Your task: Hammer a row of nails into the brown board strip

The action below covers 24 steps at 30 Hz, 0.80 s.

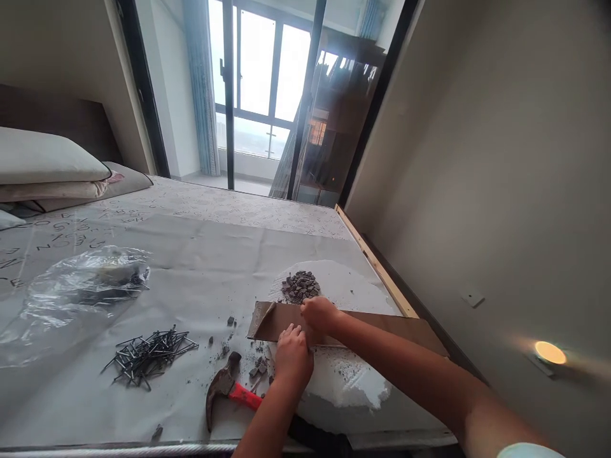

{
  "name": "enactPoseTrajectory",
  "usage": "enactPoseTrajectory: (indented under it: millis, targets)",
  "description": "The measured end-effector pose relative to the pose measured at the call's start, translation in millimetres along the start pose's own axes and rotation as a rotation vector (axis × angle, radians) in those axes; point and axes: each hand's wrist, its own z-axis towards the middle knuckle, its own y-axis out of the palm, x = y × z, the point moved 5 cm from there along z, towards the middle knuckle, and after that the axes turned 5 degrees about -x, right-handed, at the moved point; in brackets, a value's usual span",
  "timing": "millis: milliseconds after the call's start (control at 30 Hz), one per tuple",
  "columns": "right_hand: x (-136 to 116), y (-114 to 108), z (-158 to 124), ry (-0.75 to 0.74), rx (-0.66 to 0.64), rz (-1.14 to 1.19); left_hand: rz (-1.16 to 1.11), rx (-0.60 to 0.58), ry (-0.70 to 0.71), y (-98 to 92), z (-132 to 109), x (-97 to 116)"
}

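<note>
A long, flat brown board (382, 325) lies across a white patch, with a pale layer lifting at its left end. My left hand (293, 352) grips the near edge of this board, fingers curled over the top. Above the board, close to its far edge, my right hand (321, 315) is closed in a pinch; whatever is between the fingertips is hidden. Just beyond it sits a pile of small grey-brown stone pieces (300, 285). A claw hammer (244, 395) with a red and black handle lies partly beneath my left forearm.
A heap of nails (149, 356) and a clear plastic bag (81, 296) with dark contents lie to the left. Grey chips (258, 367) are scattered near the hammer. A wooden strip (377, 261) runs along the right edge, beside the wall. Folded bedding (52, 159) is at far left.
</note>
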Motion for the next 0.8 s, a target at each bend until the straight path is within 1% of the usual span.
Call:
enactPoseTrajectory:
  millis: [67,133,200,233,267,333,367,433,500,567,633,700,800]
  targets:
    - [5.0,-15.9,-8.4,-0.010,0.050,0.034,-0.049,0.009,-0.019,-3.2,1.5,-3.1]
    - [8.9,-32.0,-16.0,-0.023,0.095,0.079,-0.163,0.077,-0.045,-11.6,2.7,-6.4]
    - [8.6,-44.1,-20.8,-0.058,0.111,0.127,-0.349,0.171,-0.029,-21.9,3.5,-7.3]
    - [6.9,-47.9,-21.8,-0.082,0.108,0.148,-0.462,0.203,-0.003,-26.0,4.0,-6.9]
    - [4.9,-50.2,-21.9,-0.104,0.100,0.167,-0.582,0.206,0.024,-28.1,4.8,-6.3]
    - [1.9,-50.9,-20.0,-0.140,0.081,0.200,-0.823,0.145,0.036,-26.5,7.3,-6.2]
    - [1.8,-49.6,-18.3,-0.153,0.071,0.216,-0.935,0.103,0.009,-23.5,8.5,-7.5]
    - [5.8,-44.8,-14.1,-0.143,0.072,0.231,-1.123,0.044,-0.088,-16.2,10.0,-12.9]
    - [13.9,-37.2,-9.1,-0.084,0.094,0.212,-1.247,0.042,-0.180,-10.9,10.5,-19.8]
    - [20.1,-26.2,-3.3,-0.017,0.105,0.170,-1.288,0.064,-0.234,-8.2,10.6,-25.8]
    - [20.1,-12.8,3.2,0.014,0.084,0.128,-1.244,0.082,-0.245,-7.3,10.9,-29.9]
    - [15.1,-0.4,9.5,0.017,0.053,0.088,-1.139,0.074,-0.241,-6.2,11.1,-32.0]
    - [5.7,11.6,16.3,0.012,0.016,0.024,-0.958,0.025,-0.230,-4.4,10.7,-32.2]
